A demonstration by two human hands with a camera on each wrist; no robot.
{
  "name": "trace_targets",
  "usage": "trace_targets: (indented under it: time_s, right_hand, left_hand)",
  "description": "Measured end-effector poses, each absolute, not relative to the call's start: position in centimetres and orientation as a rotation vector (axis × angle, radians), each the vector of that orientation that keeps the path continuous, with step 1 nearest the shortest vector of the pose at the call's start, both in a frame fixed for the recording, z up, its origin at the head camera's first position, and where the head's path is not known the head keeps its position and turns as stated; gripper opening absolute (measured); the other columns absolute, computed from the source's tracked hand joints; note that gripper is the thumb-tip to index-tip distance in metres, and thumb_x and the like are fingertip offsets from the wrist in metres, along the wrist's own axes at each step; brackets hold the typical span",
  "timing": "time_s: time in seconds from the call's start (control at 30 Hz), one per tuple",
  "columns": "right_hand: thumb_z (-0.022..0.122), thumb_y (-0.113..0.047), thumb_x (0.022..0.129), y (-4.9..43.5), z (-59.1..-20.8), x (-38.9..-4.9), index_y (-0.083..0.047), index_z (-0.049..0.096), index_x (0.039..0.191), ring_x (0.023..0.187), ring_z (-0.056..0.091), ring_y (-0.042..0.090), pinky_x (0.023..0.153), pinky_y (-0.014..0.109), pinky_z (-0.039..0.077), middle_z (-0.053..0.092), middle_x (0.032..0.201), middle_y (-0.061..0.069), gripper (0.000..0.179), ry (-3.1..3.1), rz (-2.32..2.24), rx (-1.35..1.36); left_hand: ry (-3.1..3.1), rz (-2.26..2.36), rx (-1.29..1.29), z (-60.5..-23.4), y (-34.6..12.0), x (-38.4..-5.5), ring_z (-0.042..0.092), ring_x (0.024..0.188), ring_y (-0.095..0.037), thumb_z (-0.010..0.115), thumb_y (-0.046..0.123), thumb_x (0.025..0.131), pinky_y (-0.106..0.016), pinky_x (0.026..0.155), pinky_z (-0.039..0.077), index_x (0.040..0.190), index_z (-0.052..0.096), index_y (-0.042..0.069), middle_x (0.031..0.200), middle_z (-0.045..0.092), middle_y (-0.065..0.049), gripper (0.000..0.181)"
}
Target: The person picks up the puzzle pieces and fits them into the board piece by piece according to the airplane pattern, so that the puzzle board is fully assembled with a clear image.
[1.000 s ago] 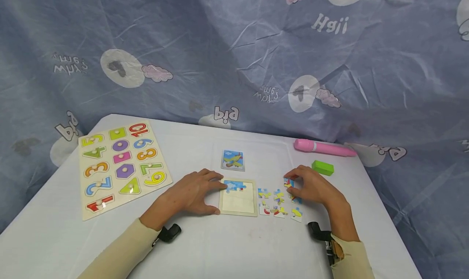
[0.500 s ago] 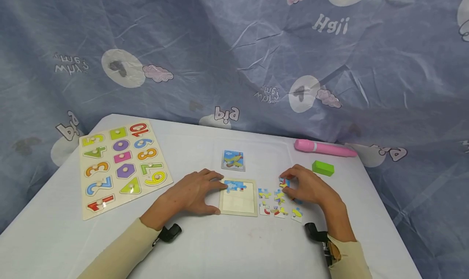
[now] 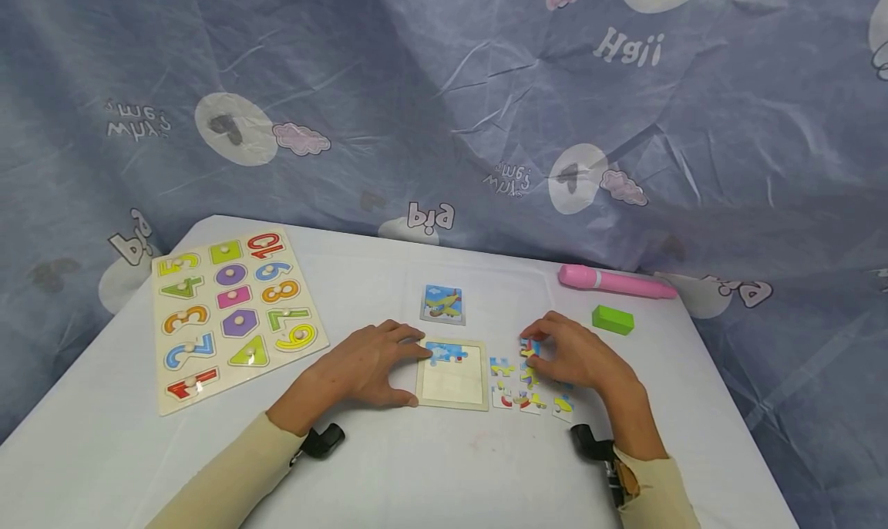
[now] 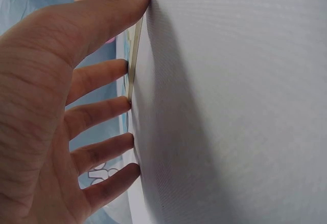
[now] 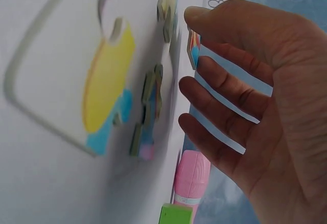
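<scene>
In the head view my left hand (image 3: 371, 365) lies at the left side of a square wooden puzzle tray (image 3: 454, 404). Its thumb touches the lower left corner, and the index fingertip reaches the upper left. Seen from the left wrist, the fingers (image 4: 97, 114) are spread and fairly straight along the tray's thin edge. Blue jigsaw pieces (image 3: 444, 352) fill part of the tray's top row. My right hand (image 3: 579, 352) pinches a red, blue and yellow puzzle piece (image 5: 193, 47) between thumb and index finger. Several loose pieces (image 3: 530, 402) lie below and left of that hand.
Beyond the tray lies a small airplane picture card (image 3: 442, 304). A number-and-shape peg board (image 3: 239, 321) occupies the table's left. At the right are a green block (image 3: 613, 319) and a pink pen-shaped object (image 3: 617, 281). A printed cloth (image 3: 444, 112) hangs behind the table.
My right hand has shifted left with the pinched puzzle piece, from the right of the loose pieces to over their middle column. The left hand keeps its place at the tray.
</scene>
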State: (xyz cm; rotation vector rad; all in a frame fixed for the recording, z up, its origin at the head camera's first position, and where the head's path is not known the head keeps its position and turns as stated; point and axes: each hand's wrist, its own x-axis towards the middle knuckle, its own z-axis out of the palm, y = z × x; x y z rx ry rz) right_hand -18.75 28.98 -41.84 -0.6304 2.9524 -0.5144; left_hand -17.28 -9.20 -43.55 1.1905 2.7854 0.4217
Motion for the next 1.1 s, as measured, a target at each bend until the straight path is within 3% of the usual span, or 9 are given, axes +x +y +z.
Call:
trace_targets:
  time_s: [0.7,1.1]
  right_hand:
    - [0.084,-0.021,0.092,26.1,-41.6,-18.6,-0.015,0.076,0.127,0.110,0.068,0.015,0.096,0.045,0.057,0.066,0.118,-0.004,0.036,2.922,-0.475,-0.694]
    - [0.085,-0.023,0.093,24.9,-41.4,-18.2,-0.014,0.077,0.128,0.105,0.068,0.012,0.092,0.042,0.058,0.066,0.117,-0.005,0.037,2.916,-0.479,-0.757]
  left_hand:
    - [2.791,0.418,1.184,-43.6,-9.2,-17.3,0.051,0.145,-0.029,0.084,0.059,0.086,-0.053,0.109,0.051,0.147,0.068,0.027,0.156,0.058,-0.002,0.070]
    - [2.791,0.425,1.189,-43.6,-9.2,-17.3,0.052,0.143,-0.028,0.084,0.058,0.086,-0.052,0.107,0.052,0.146,0.069,0.027,0.156,0.058,-0.002,0.069]
